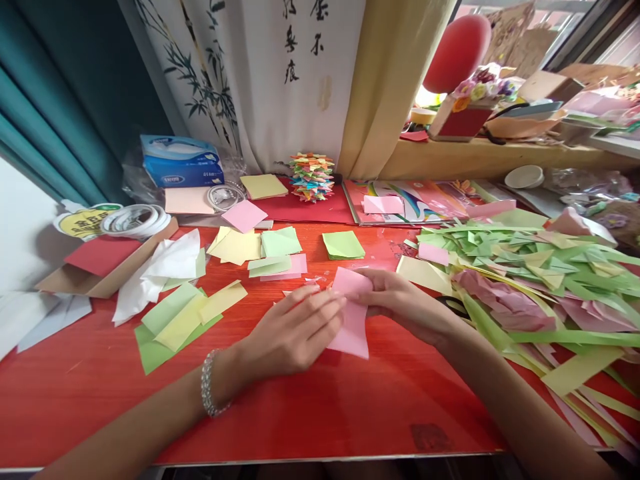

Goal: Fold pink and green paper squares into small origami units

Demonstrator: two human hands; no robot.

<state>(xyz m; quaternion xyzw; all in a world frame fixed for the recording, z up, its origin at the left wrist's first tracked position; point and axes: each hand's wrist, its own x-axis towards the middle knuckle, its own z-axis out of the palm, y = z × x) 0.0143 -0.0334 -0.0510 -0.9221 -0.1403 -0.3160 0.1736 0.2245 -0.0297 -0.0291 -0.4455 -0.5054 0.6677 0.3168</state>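
Note:
Between my two hands is a piece of pink paper (353, 330), held up over the red table. My right hand (395, 297) pinches its right edge between thumb and fingers. From the other side my left hand (297, 327), with a beaded bracelet at the wrist, has its fingers bent against the paper's left edge; its thumb is hidden. Just beyond the hands lie a stack of green paper squares (343, 245), some pale green paper (281, 241) and yellow paper squares (235, 245). Left of my left hand, green and yellow sheets (185, 320) overlap.
Folded green paper pieces (545, 260) and long strips pile up at the right, with a dark scissors handle (453, 305) beside them. A cardboard tray (95, 283), tape rolls (135, 220) and white tissue (163, 267) sit at the left. A colourful paper ornament (312, 178) stands at the back.

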